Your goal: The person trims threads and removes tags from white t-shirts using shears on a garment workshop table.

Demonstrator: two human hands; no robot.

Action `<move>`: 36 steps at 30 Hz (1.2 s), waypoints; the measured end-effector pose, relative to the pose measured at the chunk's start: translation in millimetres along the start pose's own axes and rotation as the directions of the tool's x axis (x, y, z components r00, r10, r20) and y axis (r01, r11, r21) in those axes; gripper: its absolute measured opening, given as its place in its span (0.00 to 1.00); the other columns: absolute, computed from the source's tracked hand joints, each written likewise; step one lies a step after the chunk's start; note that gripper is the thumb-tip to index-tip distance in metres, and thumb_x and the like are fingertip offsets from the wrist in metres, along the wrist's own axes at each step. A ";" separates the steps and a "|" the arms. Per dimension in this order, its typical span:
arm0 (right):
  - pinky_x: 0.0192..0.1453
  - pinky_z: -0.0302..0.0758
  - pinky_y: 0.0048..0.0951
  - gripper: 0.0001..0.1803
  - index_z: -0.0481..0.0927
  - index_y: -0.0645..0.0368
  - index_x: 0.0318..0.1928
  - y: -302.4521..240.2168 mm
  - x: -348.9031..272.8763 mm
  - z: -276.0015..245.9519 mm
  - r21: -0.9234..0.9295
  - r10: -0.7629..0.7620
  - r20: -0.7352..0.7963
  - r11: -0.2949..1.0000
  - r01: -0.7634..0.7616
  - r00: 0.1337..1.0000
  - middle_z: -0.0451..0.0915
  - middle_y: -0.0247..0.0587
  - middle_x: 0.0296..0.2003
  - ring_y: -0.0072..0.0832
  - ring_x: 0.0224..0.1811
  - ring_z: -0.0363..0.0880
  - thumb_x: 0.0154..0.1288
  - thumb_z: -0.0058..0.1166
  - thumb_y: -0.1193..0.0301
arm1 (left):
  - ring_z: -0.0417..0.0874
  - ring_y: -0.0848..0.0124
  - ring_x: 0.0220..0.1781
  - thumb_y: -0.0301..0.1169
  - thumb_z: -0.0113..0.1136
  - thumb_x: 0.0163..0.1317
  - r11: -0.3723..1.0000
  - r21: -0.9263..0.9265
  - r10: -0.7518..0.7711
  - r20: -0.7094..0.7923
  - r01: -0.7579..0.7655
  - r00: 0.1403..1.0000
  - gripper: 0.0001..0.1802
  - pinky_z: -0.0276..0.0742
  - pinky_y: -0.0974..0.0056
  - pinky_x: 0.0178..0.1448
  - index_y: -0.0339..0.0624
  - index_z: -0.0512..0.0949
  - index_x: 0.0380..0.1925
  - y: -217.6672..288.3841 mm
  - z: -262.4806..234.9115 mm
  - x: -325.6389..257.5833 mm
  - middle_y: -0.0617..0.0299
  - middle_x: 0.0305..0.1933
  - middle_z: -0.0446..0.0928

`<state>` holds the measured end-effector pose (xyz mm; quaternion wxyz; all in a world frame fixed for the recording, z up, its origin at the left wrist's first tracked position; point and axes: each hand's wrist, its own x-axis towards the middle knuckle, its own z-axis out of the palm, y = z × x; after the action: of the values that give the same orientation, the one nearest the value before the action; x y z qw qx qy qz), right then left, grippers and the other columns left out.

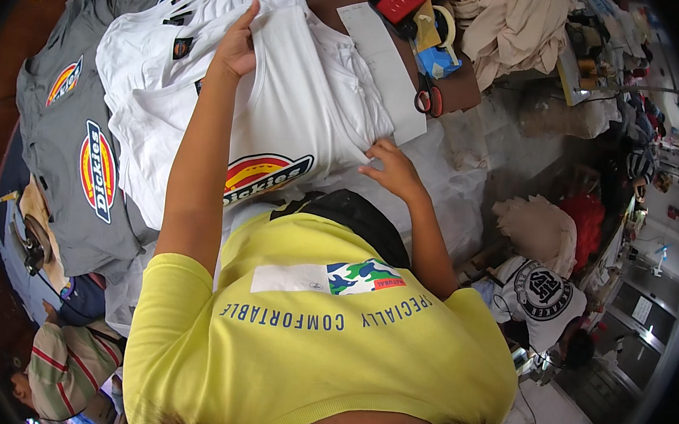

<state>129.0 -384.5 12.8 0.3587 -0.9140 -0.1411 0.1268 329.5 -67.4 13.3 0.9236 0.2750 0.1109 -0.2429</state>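
Note:
A white sleeveless shirt [307, 116] with a red, yellow and dark blue printed emblem lies across a stack of similar white shirts in front of me. My left hand [238, 46] rests at the edge of its opening, one finger stretched out and pointing away from me; nothing visible is gripped there. At the shirt's right edge, my right hand [394, 171] pinches the fabric between thumb and fingers. More white shirts [155, 54] with dark neck labels spread beneath and to the left.
Grey printed shirts [59, 139] lie at the left. Beyond my right hand are a paper sheet [384, 70], scissors [428, 99], a tape dispenser [402, 1] and beige cloth [513, 25]. A person in a white shirt [540, 302] is at right, another in stripes [71, 370] at lower left.

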 end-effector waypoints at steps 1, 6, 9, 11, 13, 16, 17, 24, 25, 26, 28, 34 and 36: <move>0.42 0.69 0.23 0.09 0.76 0.59 0.30 7.6 -2.0 3.3 0.145 0.073 0.037 0.986 -0.078 0.997 0.71 0.35 0.29 0.25 0.35 0.72 0.54 0.62 0.69 | 0.77 0.58 0.53 0.47 0.55 0.62 1.000 -0.008 0.020 0.012 -0.020 1.000 0.30 0.73 0.56 0.59 0.29 0.70 0.51 -0.9 -4.7 1.2 0.48 0.51 0.75; 0.37 0.64 0.17 0.11 0.72 0.59 0.23 42.2 -24.5 17.4 0.731 0.140 0.122 0.657 -0.184 0.983 0.71 0.28 0.25 0.16 0.29 0.68 0.59 0.60 0.71 | 0.75 0.56 0.56 0.55 0.49 0.62 0.992 0.033 0.120 -0.009 -0.119 0.993 0.37 0.69 0.54 0.62 0.28 0.67 0.55 -3.1 -11.8 2.4 0.47 0.54 0.73; 0.34 0.63 0.17 0.11 0.72 0.58 0.23 45.4 -32.6 19.8 0.853 0.139 0.079 0.503 -0.139 0.987 0.72 0.26 0.25 0.13 0.28 0.66 0.58 0.60 0.72 | 0.75 0.55 0.56 0.56 0.48 0.62 0.989 0.016 0.147 -0.055 -0.147 0.988 0.37 0.69 0.53 0.62 0.29 0.67 0.55 -5.7 -10.9 4.6 0.47 0.54 0.73; 0.33 0.64 0.17 0.10 0.73 0.58 0.23 50.1 -32.8 25.9 0.889 0.204 0.085 0.426 -0.166 0.975 0.73 0.27 0.25 0.14 0.28 0.67 0.58 0.60 0.72 | 0.76 0.56 0.55 0.54 0.51 0.62 0.987 0.032 0.157 -0.081 -0.155 0.984 0.35 0.71 0.54 0.61 0.30 0.67 0.54 -8.7 -9.2 5.2 0.47 0.53 0.74; 0.33 0.65 0.17 0.10 0.74 0.59 0.24 54.2 -26.4 30.4 0.805 0.271 0.126 0.535 -0.258 0.954 0.74 0.28 0.25 0.14 0.29 0.69 0.58 0.60 0.71 | 0.77 0.57 0.53 0.51 0.53 0.62 0.988 0.081 0.142 -0.097 -0.135 0.985 0.33 0.73 0.55 0.59 0.31 0.68 0.53 -10.2 -11.8 7.7 0.48 0.52 0.74; 0.35 0.67 0.18 0.08 0.76 0.59 0.28 57.6 -19.7 31.0 0.768 0.325 0.201 0.533 -0.355 0.924 0.75 0.29 0.27 0.15 0.30 0.71 0.58 0.60 0.70 | 0.78 0.60 0.51 0.47 0.56 0.61 0.975 0.214 0.091 -0.137 -0.061 0.986 0.29 0.75 0.58 0.57 0.32 0.70 0.50 -5.8 -10.5 11.2 0.51 0.49 0.75; 0.35 0.68 0.19 0.07 0.77 0.59 0.30 58.2 -18.0 30.0 0.773 0.333 0.232 0.508 -0.381 0.914 0.76 0.29 0.28 0.16 0.30 0.72 0.58 0.61 0.70 | 0.78 0.61 0.49 0.46 0.57 0.61 0.965 0.262 0.082 -0.170 -0.035 0.982 0.28 0.76 0.58 0.56 0.32 0.70 0.50 -5.4 -8.6 11.8 0.51 0.48 0.76; 0.43 0.71 0.28 0.09 0.77 0.59 0.40 5.0 29.2 -15.0 0.171 -0.045 -0.458 0.976 0.138 0.888 0.77 0.38 0.37 0.30 0.38 0.76 0.57 0.57 0.74 | 0.80 0.69 0.42 0.42 0.59 0.59 0.032 0.995 0.568 0.062 -0.097 0.820 0.21 0.74 0.66 0.46 0.38 0.77 0.46 21.4 -14.4 -89.5 0.54 0.42 0.80; 0.45 0.70 0.30 0.10 0.77 0.60 0.40 -10.0 48.2 -17.9 0.080 -0.186 -0.454 0.965 0.248 0.871 0.77 0.40 0.37 0.33 0.40 0.75 0.57 0.57 0.74 | 0.79 0.67 0.45 0.39 0.60 0.58 -0.090 0.987 0.752 0.154 -0.132 0.640 0.19 0.73 0.64 0.48 0.41 0.77 0.46 22.7 -32.0 -109.6 0.55 0.42 0.80; 0.47 0.70 0.32 0.11 0.77 0.60 0.41 -23.7 67.2 -19.3 0.000 -0.316 -0.448 0.936 0.353 0.836 0.77 0.41 0.37 0.37 0.41 0.75 0.56 0.57 0.74 | 0.77 0.62 0.46 0.36 0.61 0.57 -0.381 0.924 0.825 0.325 0.029 0.462 0.16 0.71 0.61 0.49 0.43 0.78 0.45 32.3 -40.1 -132.1 0.55 0.42 0.78; 0.53 0.67 0.35 0.14 0.77 0.58 0.44 -52.3 114.0 -16.8 -0.046 -0.433 -0.373 0.892 0.450 0.821 0.76 0.42 0.41 0.42 0.46 0.72 0.55 0.58 0.72 | 0.73 0.58 0.44 0.36 0.61 0.56 -0.506 0.787 0.842 0.362 0.353 0.399 0.14 0.68 0.57 0.49 0.45 0.77 0.42 53.0 -64.0 -179.2 0.57 0.44 0.75; 0.55 0.65 0.37 0.19 0.78 0.53 0.46 -103.7 247.1 9.4 -0.349 -0.565 -0.101 0.791 0.502 0.819 0.74 0.41 0.47 0.42 0.50 0.69 0.55 0.59 0.59 | 0.74 0.55 0.43 0.42 0.61 0.56 -0.572 0.747 0.749 0.306 0.340 0.587 0.17 0.69 0.56 0.46 0.43 0.76 0.39 83.2 -94.8 -218.2 0.55 0.42 0.76; 0.54 0.66 0.35 0.19 0.78 0.53 0.44 -107.3 272.4 15.4 -0.356 -0.522 0.038 0.790 0.499 0.852 0.76 0.42 0.44 0.41 0.49 0.71 0.54 0.59 0.58 | 0.75 0.53 0.41 0.42 0.60 0.57 -0.492 0.818 0.765 0.243 0.298 0.597 0.17 0.71 0.57 0.43 0.41 0.74 0.37 90.1 -97.5 -210.4 0.52 0.38 0.76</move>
<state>358.8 -204.6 40.5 0.2140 -0.8943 -0.3918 -0.0305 188.1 134.8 45.0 0.1682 0.9649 0.0659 0.1904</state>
